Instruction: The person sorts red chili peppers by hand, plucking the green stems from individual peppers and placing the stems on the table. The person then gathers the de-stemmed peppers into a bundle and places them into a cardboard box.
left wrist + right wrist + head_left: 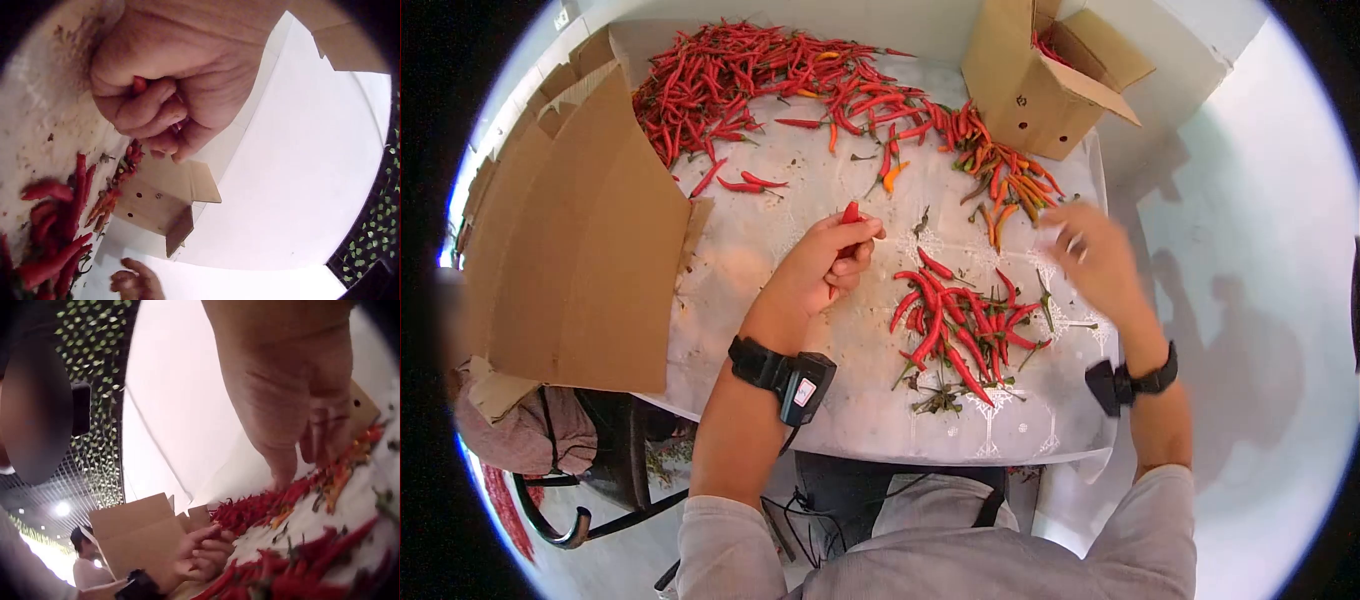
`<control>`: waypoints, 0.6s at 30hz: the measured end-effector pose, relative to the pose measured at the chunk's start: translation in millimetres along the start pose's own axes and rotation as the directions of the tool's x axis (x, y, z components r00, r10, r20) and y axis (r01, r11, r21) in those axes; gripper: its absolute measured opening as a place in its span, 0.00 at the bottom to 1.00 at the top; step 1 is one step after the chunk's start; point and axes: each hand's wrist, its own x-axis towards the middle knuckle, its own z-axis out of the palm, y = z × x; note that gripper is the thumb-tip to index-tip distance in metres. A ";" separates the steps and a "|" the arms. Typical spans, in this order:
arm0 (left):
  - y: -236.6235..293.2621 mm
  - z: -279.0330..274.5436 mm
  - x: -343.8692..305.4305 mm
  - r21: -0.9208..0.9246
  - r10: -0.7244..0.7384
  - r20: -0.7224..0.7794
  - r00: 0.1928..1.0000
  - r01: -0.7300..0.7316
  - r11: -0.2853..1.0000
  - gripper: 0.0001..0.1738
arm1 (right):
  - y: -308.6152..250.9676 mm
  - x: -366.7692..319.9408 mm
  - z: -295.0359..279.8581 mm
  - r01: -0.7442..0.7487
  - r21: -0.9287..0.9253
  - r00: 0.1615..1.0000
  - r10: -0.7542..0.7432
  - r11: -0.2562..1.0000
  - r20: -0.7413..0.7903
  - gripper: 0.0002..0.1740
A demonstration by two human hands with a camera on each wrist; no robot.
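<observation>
My left hand (818, 262) grips red chili peppers (851, 212) in its curled fingers, one end poking out above and another below the fist. In the left wrist view a bit of red chili (139, 84) shows between the fingers; the rest is hidden. Blurred, my right hand (1098, 262) hovers at the table's right side, beside a heap of orange and green chilies (1025, 190). The right wrist view shows its thumb and fingers pointing down and apart, nothing visible between them. Between the hands and nearer the body lies a loose pile of red chilies (970, 325).
A big heap of red chilies (730, 75) covers the far left of the white tablecloth (750, 350). An opened cardboard box (1025, 95) stands at the back right; a larger cardboard piece (580, 240) stands along the left. Loose green stems (940, 400) lie near the front.
</observation>
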 end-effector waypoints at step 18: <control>-0.8 1.7 -5.7 0.114 0.028 -0.019 0.999 -0.026 0.993 0.07 | -23.0 -19.2 75.0 0.035 0.277 0.997 -0.052 0.960 0.056 0.19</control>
